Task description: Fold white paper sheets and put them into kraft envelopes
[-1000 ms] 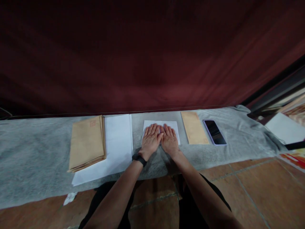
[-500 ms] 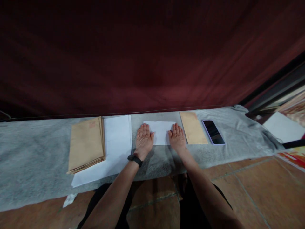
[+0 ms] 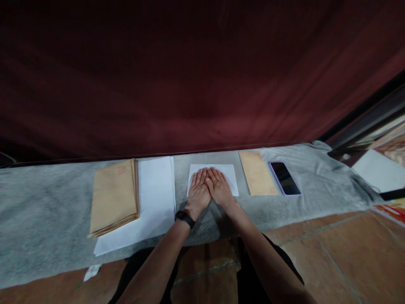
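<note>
A small white sheet of paper (image 3: 230,174), which looks folded, lies on the grey cloth in front of me. Both palms press down flat on its middle. My left hand (image 3: 200,189), with a black band on the wrist, has its fingers stretched out and pointing away. Beside it, my right hand (image 3: 219,186) lies flat too, angled inward so that the two hands touch. The paper's lower middle edge is hidden beneath them. To the right of the paper sits a single brown envelope (image 3: 258,173).
On the left, a stack of brown envelopes (image 3: 114,196) rests partly over large white paper sheets (image 3: 156,190). A phone with a purple edge (image 3: 285,179) lies at the right. A dark red curtain (image 3: 202,105) hangs behind the cloth-covered surface (image 3: 41,211). Crumpled tissue (image 3: 92,272) is on the tiled floor.
My hands have slid inward from the paper's two sides to its middle, where they now touch. Both stay flat on the sheet. The other items keep their places.
</note>
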The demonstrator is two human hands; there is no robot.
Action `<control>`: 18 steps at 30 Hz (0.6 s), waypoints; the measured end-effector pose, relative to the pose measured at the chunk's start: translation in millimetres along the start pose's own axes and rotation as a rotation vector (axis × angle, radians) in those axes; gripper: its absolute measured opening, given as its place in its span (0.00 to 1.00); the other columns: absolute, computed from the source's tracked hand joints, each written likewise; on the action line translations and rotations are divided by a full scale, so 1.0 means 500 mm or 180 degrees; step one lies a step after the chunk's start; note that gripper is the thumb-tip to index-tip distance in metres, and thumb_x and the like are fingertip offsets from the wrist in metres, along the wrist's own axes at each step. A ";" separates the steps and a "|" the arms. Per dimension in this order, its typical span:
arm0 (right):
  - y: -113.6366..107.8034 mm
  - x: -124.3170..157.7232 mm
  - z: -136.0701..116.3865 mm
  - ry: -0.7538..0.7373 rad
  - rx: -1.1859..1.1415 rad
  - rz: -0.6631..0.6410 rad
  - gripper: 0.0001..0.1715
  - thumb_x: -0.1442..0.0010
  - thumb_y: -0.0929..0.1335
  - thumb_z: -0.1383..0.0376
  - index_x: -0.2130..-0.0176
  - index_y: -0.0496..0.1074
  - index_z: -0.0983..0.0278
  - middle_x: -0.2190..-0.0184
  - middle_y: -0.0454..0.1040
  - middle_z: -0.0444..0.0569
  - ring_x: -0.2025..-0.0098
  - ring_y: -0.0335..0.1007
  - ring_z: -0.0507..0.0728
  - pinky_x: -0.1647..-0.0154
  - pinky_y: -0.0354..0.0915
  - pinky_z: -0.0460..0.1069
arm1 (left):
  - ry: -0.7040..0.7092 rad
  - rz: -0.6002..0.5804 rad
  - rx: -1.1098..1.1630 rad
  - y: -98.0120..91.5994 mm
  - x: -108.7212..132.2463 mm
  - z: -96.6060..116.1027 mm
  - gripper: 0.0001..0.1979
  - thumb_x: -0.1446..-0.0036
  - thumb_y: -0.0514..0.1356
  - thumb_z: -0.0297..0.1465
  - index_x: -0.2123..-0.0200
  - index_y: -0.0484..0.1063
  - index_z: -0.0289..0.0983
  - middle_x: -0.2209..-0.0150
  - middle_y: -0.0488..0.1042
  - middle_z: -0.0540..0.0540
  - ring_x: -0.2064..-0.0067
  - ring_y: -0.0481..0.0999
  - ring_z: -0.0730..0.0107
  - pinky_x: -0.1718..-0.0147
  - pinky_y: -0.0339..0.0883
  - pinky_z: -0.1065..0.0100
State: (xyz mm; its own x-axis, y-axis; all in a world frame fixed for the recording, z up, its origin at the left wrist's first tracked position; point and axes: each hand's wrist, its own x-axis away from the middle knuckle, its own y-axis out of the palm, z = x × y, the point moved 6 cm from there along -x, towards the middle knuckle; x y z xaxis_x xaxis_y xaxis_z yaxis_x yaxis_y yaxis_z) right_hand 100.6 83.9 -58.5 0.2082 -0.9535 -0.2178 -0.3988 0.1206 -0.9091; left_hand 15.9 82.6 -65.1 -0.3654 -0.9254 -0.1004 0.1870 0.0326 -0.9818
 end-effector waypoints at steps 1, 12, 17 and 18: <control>0.003 -0.001 0.000 -0.0008 0.0050 -0.0009 0.31 0.26 0.51 0.58 0.32 0.58 0.68 0.31 0.57 0.54 0.29 0.49 0.58 0.29 0.47 0.57 | -0.0033 -0.0037 -0.0001 0.001 -0.001 -0.003 0.29 0.32 0.42 0.30 0.30 0.50 0.30 0.29 0.52 0.40 0.27 0.45 0.62 0.29 0.38 0.55; 0.003 -0.003 0.046 0.0314 0.0663 0.0253 0.31 0.27 0.56 0.56 0.32 0.58 0.66 0.31 0.57 0.57 0.30 0.52 0.63 0.31 0.49 0.60 | -0.0506 0.0145 0.0036 -0.006 -0.007 -0.055 0.29 0.30 0.40 0.34 0.30 0.51 0.29 0.28 0.49 0.39 0.27 0.45 0.63 0.29 0.38 0.58; -0.002 0.006 0.078 0.0460 0.0783 0.0327 0.32 0.27 0.55 0.56 0.31 0.57 0.67 0.31 0.57 0.58 0.31 0.53 0.63 0.32 0.49 0.60 | -0.0649 0.0139 -0.0010 -0.012 -0.005 -0.069 0.30 0.31 0.42 0.35 0.30 0.51 0.28 0.28 0.50 0.38 0.27 0.45 0.61 0.30 0.40 0.57; -0.003 0.009 0.085 0.0480 0.0796 0.0333 0.32 0.27 0.55 0.55 0.31 0.56 0.68 0.31 0.57 0.59 0.31 0.53 0.63 0.32 0.49 0.60 | -0.0683 0.0131 -0.0015 -0.013 -0.005 -0.072 0.30 0.31 0.43 0.34 0.30 0.51 0.28 0.29 0.50 0.38 0.27 0.46 0.61 0.30 0.40 0.57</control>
State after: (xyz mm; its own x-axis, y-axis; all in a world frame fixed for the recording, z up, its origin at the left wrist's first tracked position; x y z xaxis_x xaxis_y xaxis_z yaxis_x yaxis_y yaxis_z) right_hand 140.2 91.3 -73.0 0.0351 -0.9603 -0.2767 -0.1751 0.2666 -0.9478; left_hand -17.5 98.3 -64.1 -0.1551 -0.9824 -0.1044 0.1933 0.0735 -0.9784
